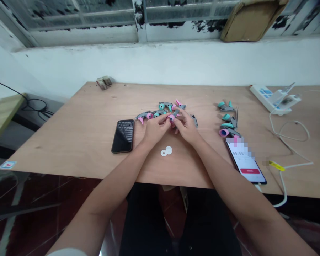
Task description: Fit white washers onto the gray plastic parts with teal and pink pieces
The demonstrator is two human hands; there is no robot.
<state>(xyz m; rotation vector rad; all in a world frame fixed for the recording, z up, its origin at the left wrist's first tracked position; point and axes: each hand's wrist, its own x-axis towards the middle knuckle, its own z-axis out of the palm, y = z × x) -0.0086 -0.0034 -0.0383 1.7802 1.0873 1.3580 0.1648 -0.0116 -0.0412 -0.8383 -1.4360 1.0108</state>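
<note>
My left hand (158, 127) and my right hand (186, 125) meet over the middle of the table, both closed around one grey and pink trigger spray head (172, 117). Its pink collar faces me, and my fingers hide part of it. Just behind and left of my hands lie more spray heads in grey with pink or teal parts, one a teal-collared spray head (162, 106). A grey piece (194, 121) shows beside my right hand. Between my forearms, white round discs (168, 150) rest on the wood, one with a small hole.
A dark phone (123, 136) lies left of my hands. On the right, several spray heads (228, 121) sit behind a lit phone (246, 161) with a timer. A white power strip (272, 99) with cables stands farther right. Small blocks (104, 83) sit at the back edge.
</note>
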